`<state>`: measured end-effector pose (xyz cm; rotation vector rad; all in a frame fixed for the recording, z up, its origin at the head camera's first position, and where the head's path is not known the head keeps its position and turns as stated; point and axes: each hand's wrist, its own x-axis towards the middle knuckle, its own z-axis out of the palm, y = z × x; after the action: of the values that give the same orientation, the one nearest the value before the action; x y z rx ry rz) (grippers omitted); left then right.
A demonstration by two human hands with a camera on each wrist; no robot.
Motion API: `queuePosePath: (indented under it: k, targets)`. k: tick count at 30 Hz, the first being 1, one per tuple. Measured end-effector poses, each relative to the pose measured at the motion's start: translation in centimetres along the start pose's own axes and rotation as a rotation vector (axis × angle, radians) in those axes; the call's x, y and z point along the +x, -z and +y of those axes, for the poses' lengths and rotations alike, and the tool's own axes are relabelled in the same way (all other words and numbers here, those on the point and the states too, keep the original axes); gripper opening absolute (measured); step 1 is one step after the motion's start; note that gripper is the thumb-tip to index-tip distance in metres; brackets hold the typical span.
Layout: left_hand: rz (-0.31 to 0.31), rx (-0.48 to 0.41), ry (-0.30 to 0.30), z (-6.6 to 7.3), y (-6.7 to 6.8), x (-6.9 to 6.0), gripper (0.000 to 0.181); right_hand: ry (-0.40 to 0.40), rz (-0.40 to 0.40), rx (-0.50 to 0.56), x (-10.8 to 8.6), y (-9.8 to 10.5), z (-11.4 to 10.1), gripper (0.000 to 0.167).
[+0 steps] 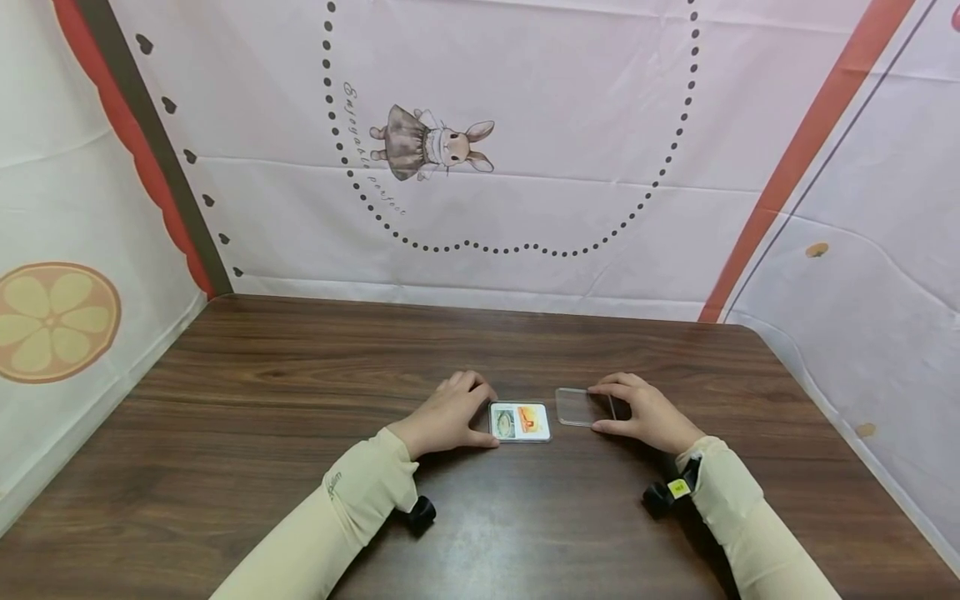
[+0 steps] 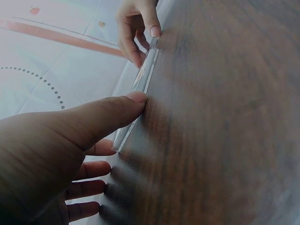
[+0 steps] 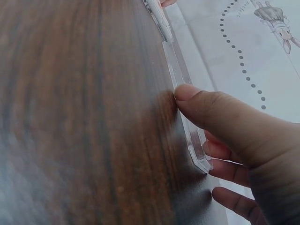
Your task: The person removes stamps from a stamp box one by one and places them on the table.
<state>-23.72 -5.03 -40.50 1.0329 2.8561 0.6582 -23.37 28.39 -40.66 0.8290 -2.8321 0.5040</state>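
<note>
A pack of picture cards [image 1: 520, 422] in a clear case lies flat on the brown table, with a green and an orange picture on top. My left hand [image 1: 447, 417] grips its left end, thumb at the near edge and fingers at the far side. To the right, a short gap away, a clear plastic lid [image 1: 576, 407] lies on the table. My right hand [image 1: 645, 417] holds the lid's right end between thumb and fingers. In the left wrist view, the thumb [image 2: 136, 97] presses the case's side. The right wrist view shows the lid's raised rim [image 3: 196, 157].
The wood-grain table [image 1: 322, 367] stretches out around both hands. Behind it hangs a pale cloth [image 1: 555, 108] with a rabbit print, and more cloth stands at both sides. A black strapped device [image 1: 670, 490] sits on the right wrist.
</note>
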Motion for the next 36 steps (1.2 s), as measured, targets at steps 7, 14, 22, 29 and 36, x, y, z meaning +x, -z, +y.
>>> queuePosePath:
  k: [7, 14, 22, 29, 36]
  targets:
    - [0.003, 0.004, 0.005, 0.07, 0.00, 0.00, 0.054, 0.011, 0.012, -0.009, 0.12, -0.04, 0.04, 0.051]
    - [0.006, 0.006, 0.004, 0.07, -0.04, 0.07, 0.054, 0.000, -0.002, -0.010, 0.10, 0.17, -0.03, 0.051]
    - [0.007, 0.003, -0.002, 0.16, 0.12, -0.01, 0.055, 0.016, 0.014, -0.012, 0.12, 0.15, -0.08, 0.050]
    - [0.001, -0.001, 0.000, 0.23, 0.18, -0.09, 0.054, 0.022, 0.008, -0.016, 0.10, 0.08, -0.08, 0.049]
    - [0.004, 0.000, 0.004, 0.26, 0.14, -0.08, 0.055, 0.026, 0.015, -0.022, 0.07, 0.02, -0.15, 0.049]
